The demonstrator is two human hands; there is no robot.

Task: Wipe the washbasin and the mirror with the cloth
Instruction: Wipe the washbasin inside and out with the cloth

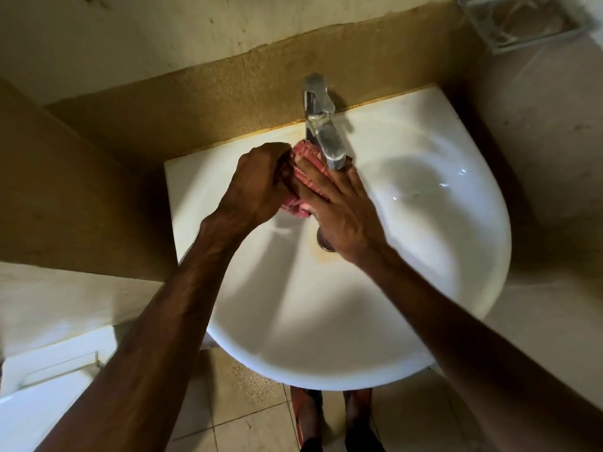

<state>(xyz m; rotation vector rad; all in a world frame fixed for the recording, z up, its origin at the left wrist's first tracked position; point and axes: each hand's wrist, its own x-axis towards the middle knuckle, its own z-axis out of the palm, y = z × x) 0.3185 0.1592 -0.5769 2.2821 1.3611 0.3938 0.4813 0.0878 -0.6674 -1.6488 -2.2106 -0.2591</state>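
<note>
Head cam, mid-frame: my left hand (261, 181) curls round the red cloth (305, 164) under the tap (323, 138), right hand (339, 210) flat against it, fingers straight. Guessing I'm just wetting it, so washbasin (473, 223) and mirror (out of view) both look undone.

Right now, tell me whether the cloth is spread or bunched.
Bunched: the cloth sits wadded between left hand and right hand by the tap.

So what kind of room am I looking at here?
Most likely a small bathroom or washroom: a white ceramic washbasin set against the wall, a metal tap over it, and a tiled floor below. A red cloth is held under the tap.
</note>
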